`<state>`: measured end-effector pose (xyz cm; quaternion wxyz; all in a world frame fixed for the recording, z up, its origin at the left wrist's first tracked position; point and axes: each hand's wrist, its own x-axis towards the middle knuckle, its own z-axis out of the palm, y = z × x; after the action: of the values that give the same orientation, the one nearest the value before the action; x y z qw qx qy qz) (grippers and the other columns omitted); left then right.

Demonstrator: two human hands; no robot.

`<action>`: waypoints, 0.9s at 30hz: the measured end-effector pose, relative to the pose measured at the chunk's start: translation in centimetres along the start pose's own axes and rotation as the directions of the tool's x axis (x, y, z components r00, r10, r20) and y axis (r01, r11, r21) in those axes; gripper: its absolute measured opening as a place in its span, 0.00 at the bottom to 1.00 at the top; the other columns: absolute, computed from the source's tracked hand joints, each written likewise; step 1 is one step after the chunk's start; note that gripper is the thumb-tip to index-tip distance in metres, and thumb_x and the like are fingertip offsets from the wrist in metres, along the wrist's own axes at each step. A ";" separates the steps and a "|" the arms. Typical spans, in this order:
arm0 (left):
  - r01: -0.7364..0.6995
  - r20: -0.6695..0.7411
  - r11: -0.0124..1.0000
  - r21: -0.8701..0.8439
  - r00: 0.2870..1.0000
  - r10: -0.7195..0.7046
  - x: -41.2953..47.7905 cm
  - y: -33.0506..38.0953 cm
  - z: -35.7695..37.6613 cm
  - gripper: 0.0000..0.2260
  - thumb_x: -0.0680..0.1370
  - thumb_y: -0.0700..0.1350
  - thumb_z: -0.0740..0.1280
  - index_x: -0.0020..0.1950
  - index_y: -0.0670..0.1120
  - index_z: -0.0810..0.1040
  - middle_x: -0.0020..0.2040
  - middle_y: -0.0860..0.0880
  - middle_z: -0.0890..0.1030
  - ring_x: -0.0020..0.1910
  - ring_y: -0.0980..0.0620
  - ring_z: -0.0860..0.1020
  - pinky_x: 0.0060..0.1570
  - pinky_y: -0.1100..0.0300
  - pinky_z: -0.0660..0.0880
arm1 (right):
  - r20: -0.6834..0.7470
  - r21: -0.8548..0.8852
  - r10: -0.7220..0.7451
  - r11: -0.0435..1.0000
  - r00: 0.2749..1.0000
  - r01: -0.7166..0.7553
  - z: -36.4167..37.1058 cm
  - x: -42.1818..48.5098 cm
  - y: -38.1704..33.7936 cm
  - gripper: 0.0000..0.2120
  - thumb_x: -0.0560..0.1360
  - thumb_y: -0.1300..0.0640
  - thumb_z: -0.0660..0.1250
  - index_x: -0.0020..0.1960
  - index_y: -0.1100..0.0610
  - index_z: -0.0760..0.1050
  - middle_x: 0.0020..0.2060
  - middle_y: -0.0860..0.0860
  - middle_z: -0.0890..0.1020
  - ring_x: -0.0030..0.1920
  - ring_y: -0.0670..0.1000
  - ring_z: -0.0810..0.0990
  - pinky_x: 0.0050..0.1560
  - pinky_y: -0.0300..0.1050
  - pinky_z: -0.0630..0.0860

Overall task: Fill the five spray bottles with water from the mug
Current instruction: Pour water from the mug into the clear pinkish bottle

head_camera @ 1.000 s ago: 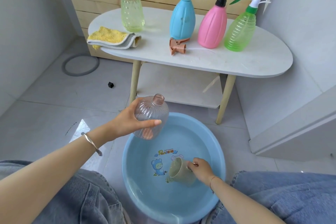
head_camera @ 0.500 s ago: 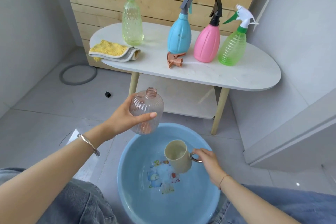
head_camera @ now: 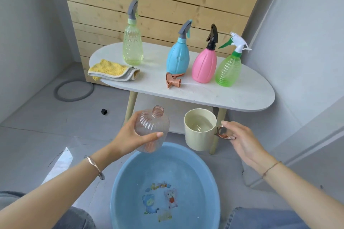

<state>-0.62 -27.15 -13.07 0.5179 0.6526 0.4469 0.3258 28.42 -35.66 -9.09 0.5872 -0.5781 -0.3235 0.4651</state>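
Left hand (head_camera: 128, 136) grips the uncapped clear bottle (head_camera: 151, 126); right hand (head_camera: 243, 141) holds the water-filled mug (head_camera: 199, 135) by its handle. Next, probably: pour carefully into the narrow neck.

Both bare forearms are stretched forward, the left from the lower left corner of the view and the right from the lower right. The left hand (head_camera: 130, 135) is wrapped round the side of a clear pinkish bottle (head_camera: 152, 126). Its thumb is laid across the front and its fingers are curled behind, so that the bottle is held nearly upright with the neck up. The right hand (head_camera: 243, 141) is turned palm inward, and the ring handle (head_camera: 223, 133) of a cream mug (head_camera: 199, 134) is gripped by its fingertips. The two hands are held at about one height, apart.
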 end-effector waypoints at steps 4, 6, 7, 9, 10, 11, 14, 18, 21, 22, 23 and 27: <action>0.001 0.019 0.999 0.033 1.000 -0.002 0.0 -0.7 0.6 0.40 0.56 0.67 0.76 0.66 0.59 0.69 0.61 0.63 0.76 0.59 0.71 0.73 0.55 0.73 0.69 | 0.032 0.031 -0.066 0.997 0.997 0.065 -0.2 0.1 -1.9 0.20 0.61 0.56 0.77 0.31 0.54 0.63 0.22 0.45 0.61 0.25 0.43 0.64 0.38 0.39 0.65; 0.007 0.031 0.998 0.055 0.999 -0.008 -0.1 -1.2 1.0 0.41 0.56 0.67 0.76 0.66 0.58 0.69 0.61 0.62 0.77 0.59 0.69 0.74 0.55 0.74 0.68 | 0.039 0.038 -0.100 0.994 0.994 0.099 -0.2 0.0 -2.5 0.20 0.60 0.56 0.77 0.32 0.54 0.64 0.22 0.45 0.63 0.25 0.42 0.66 0.37 0.37 0.67; 0.006 0.037 0.998 0.061 0.999 -0.008 -0.1 -1.4 1.2 0.41 0.56 0.67 0.76 0.66 0.58 0.70 0.61 0.62 0.77 0.59 0.68 0.74 0.55 0.74 0.68 | 0.036 0.046 -0.117 0.992 0.993 0.115 -0.1 0.0 -2.6 0.17 0.62 0.58 0.74 0.32 0.54 0.64 0.21 0.44 0.64 0.25 0.42 0.66 0.38 0.38 0.66; -0.001 0.051 0.998 0.064 0.999 -0.002 -0.2 -1.7 1.6 0.40 0.56 0.67 0.77 0.65 0.58 0.70 0.60 0.62 0.78 0.59 0.67 0.75 0.55 0.74 0.69 | 0.024 0.055 -0.152 0.987 0.988 0.151 0.0 0.1 -2.5 0.15 0.69 0.62 0.69 0.32 0.55 0.63 0.21 0.44 0.63 0.24 0.42 0.66 0.39 0.41 0.63; -0.007 0.056 0.998 0.064 0.998 0.004 -0.2 -1.7 1.7 0.40 0.56 0.66 0.78 0.65 0.58 0.70 0.59 0.62 0.79 0.59 0.67 0.76 0.55 0.75 0.69 | 0.015 0.056 -0.164 0.985 0.986 0.163 0.1 0.2 -2.5 0.17 0.71 0.64 0.67 0.30 0.55 0.62 0.21 0.44 0.62 0.24 0.42 0.66 0.39 0.41 0.62; -0.014 0.059 0.998 0.062 0.998 0.011 -0.2 -1.7 1.8 0.39 0.56 0.65 0.78 0.64 0.58 0.71 0.57 0.63 0.79 0.58 0.66 0.76 0.55 0.76 0.69 | 0.005 0.053 -0.166 0.985 0.986 0.165 0.1 0.2 -2.4 0.18 0.73 0.65 0.65 0.28 0.55 0.63 0.20 0.43 0.63 0.24 0.41 0.66 0.39 0.41 0.62; -0.036 0.066 0.998 0.052 0.997 0.032 -0.2 -1.6 2.1 0.38 0.57 0.61 0.79 0.63 0.56 0.71 0.55 0.66 0.79 0.57 0.67 0.76 0.53 0.78 0.69 | 0.015 0.036 -0.157 0.987 0.988 0.156 0.4 0.0 -2.4 0.26 0.74 0.67 0.64 0.21 0.50 0.66 0.19 0.42 0.67 0.24 0.41 0.68 0.40 0.41 0.63; -0.059 0.079 0.996 0.071 0.995 0.053 -0.2 -1.7 2.4 0.35 0.60 0.53 0.84 0.63 0.58 0.70 0.55 0.65 0.79 0.58 0.68 0.75 0.53 0.79 0.67 | 0.025 0.013 -0.159 0.987 0.987 0.159 0.8 -0.2 -2.2 0.26 0.73 0.66 0.65 0.19 0.51 0.65 0.20 0.41 0.66 0.24 0.41 0.68 0.40 0.42 0.64; -0.067 0.095 0.994 0.091 0.994 0.058 -0.2 -1.9 2.7 0.36 0.60 0.53 0.83 0.62 0.61 0.69 0.58 0.63 0.79 0.59 0.68 0.75 0.55 0.79 0.67 | 0.037 -0.005 -0.161 0.987 0.986 0.161 1.0 -0.4 -2.1 0.26 0.73 0.66 0.65 0.19 0.51 0.65 0.20 0.41 0.66 0.25 0.41 0.67 0.41 0.41 0.64; -0.067 0.101 0.993 0.094 0.993 0.058 -0.3 -1.9 2.8 0.36 0.60 0.52 0.83 0.62 0.61 0.69 0.58 0.61 0.79 0.59 0.67 0.75 0.55 0.78 0.67 | 0.040 -0.012 -0.161 0.987 0.986 0.162 1.0 -0.5 -2.1 0.26 0.73 0.66 0.65 0.19 0.52 0.65 0.20 0.41 0.65 0.25 0.41 0.67 0.41 0.41 0.64; -0.067 0.107 0.993 0.097 0.993 0.056 -0.3 -1.9 2.9 0.35 0.60 0.52 0.82 0.62 0.60 0.69 0.58 0.60 0.79 0.59 0.67 0.75 0.55 0.78 0.68 | 0.038 -0.022 -0.161 0.986 0.986 0.162 1.1 -0.5 -2.0 0.26 0.73 0.66 0.65 0.18 0.52 0.66 0.19 0.41 0.65 0.25 0.41 0.67 0.41 0.41 0.65; -0.068 0.116 0.993 0.096 0.992 0.057 -0.4 -1.8 2.8 0.36 0.60 0.55 0.82 0.63 0.58 0.69 0.58 0.61 0.79 0.58 0.68 0.75 0.56 0.77 0.68 | 0.031 -0.057 -0.167 0.984 0.985 0.169 1.2 -0.5 -1.8 0.22 0.70 0.64 0.68 0.22 0.52 0.65 0.21 0.44 0.63 0.27 0.43 0.68 0.41 0.40 0.65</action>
<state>1.25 -28.47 -15.54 0.4986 0.7087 0.4119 0.2820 27.47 -35.53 -7.11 0.6027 -0.5598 -0.3923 0.4116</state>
